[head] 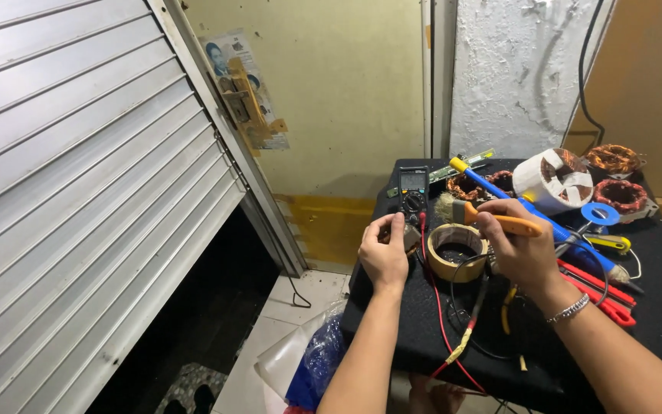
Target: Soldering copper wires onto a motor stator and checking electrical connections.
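Observation:
My left hand is closed around a small part at the near left of a black-covered table, just below a dark multimeter with a dial. My right hand grips a paintbrush with an orange handle and pale bristles pointing left, toward the left hand. A roll of tan masking tape lies flat between the two hands. Red and black test leads trail from the meter across the cloth toward me.
At the table's back right sit copper wire coils, a white motor stator, a blue tape roll, a blue-handled soldering iron and red-handled pliers. A grey roller shutter fills the left. Plastic bags lie on the tiled floor.

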